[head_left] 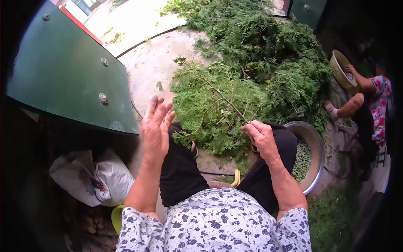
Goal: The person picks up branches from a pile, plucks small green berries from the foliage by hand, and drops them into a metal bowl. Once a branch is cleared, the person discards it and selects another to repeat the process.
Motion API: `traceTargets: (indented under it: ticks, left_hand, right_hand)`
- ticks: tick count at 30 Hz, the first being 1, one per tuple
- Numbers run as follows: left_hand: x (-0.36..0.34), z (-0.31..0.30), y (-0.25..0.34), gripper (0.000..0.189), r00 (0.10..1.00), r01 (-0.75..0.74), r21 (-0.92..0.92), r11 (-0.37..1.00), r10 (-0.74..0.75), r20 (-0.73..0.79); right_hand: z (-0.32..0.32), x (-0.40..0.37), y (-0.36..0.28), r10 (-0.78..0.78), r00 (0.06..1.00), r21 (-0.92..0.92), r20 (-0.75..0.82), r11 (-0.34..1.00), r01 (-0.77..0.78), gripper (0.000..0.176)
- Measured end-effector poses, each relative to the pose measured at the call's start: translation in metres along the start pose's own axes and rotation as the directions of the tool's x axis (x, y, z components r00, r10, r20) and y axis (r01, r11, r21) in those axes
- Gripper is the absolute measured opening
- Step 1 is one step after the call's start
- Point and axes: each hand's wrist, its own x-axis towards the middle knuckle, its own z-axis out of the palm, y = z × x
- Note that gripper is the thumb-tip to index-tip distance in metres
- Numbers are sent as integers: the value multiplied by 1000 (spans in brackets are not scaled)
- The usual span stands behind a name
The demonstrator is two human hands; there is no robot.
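My right hand [261, 136] grips the bare lower end of a leafy green branch [218, 93], its thumb and fingers closed round the stem. The branch slants up and left from that hand over more cut greenery. My left hand [156, 126] is raised to the left of the branch, fingers apart, holding nothing. Beside my right knee stands a wide metal basin [315, 168], partly filled with small round green cones or berries [301, 163].
A big heap of cut branches [268, 54] spreads ahead and right. A green metal door [71, 71] stands at left, above a white sack [113, 178]. At far right, another person [378, 101] sits with a hand in a tan basin [343, 69].
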Motion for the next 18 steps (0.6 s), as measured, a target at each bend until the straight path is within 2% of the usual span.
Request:
traceTargets:
  ticks: [3, 4, 5, 6, 7, 8, 9, 10, 12, 18]
  left_hand:
    - [-75, -49, 30, 19, 979, 173, 307, 936, -198, 52]
    - [-100, -67, 40, 16, 946, 257, 511, 820, -321, 38]
    - [-122, -81, 49, 13, 897, 271, 800, 536, -441, -9]
    - [-143, -101, 53, 15, 852, -51, 979, 199, -502, 146]
    - [-166, -132, 58, 17, 610, -553, 815, -174, -751, 253]
    - [-195, -137, 59, 23, 337, -700, 671, -244, -942, 8]
    - [-270, -248, 37, 23, 673, -329, 944, 39, -691, 263]
    - [-271, -249, 38, 23, 678, -326, 945, 35, -688, 260]
    - [-267, -249, 37, 24, 640, -279, 958, 67, -731, 237]
    - [-275, -254, 40, 24, 469, -80, 987, 141, -868, 162]
  right_hand:
    - [-6, -1, 7, 106, 993, 99, -51, 990, -101, 20]
    - [-7, 1, 10, 108, 992, 105, -62, 989, -101, 20]
    - [-7, 2, 14, 78, 992, 103, -103, 992, -67, 20]
    - [-7, 2, 16, 48, 989, 99, -140, 995, -35, 21]
    - [-7, 2, 17, 51, 989, 103, -141, 994, -37, 21]
    - [-6, 2, 17, 74, 983, 125, -170, 991, -53, 21]
    - [-4, 4, 16, 91, 976, 148, -197, 987, -63, 21]
    - [-3, 5, 19, 88, 978, 150, -192, 987, -59, 21]
    - [-4, 8, 24, -15, 974, 52, -228, 998, 28, 21]
    - [-2, 8, 19, -7, 967, 62, -253, 998, 23, 21]
